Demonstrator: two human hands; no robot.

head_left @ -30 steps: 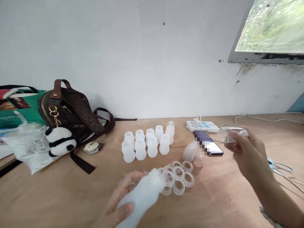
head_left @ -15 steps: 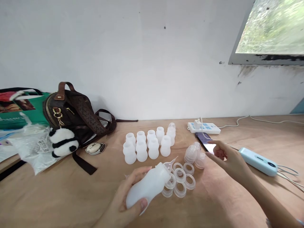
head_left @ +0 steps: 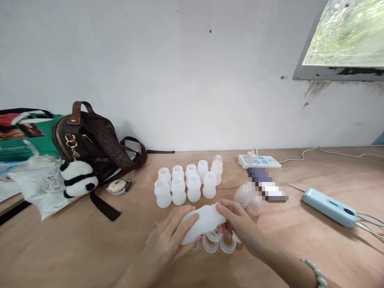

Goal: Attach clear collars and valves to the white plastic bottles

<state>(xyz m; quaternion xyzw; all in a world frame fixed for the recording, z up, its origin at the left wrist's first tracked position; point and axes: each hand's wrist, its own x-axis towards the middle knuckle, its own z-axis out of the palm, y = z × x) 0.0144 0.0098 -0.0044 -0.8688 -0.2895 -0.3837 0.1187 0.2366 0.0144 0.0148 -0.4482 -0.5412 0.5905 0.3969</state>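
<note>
A white translucent baby bottle [head_left: 201, 223] lies tilted nearly sideways between my hands, its neck end to the right. My left hand [head_left: 172, 236] is wrapped round its body. At the neck end, my right hand [head_left: 232, 218] grips with thumb and fingers, hiding the nipple. Below it lie several clear rings [head_left: 210, 243], partly covered by the right hand. Several clear domed caps [head_left: 243, 195] stand together to the right. Behind, several white open bottles [head_left: 193, 188] stand upright in two rows. One bottle [head_left: 217, 170] at the far right end wears a clear cap.
On the left sit a brown backpack [head_left: 87, 136] with a panda plush [head_left: 78, 179], a plastic bag [head_left: 39, 186], a green bag [head_left: 30, 138] and a computer mouse [head_left: 119, 187]. To the right are a power strip [head_left: 265, 161], a blurred-out phone [head_left: 265, 184] and a light blue device [head_left: 328, 207] with cables.
My right hand has moved left and down from near the phone and closed on the bottle's neck end. The bottle in my left hand has turned more level.
</note>
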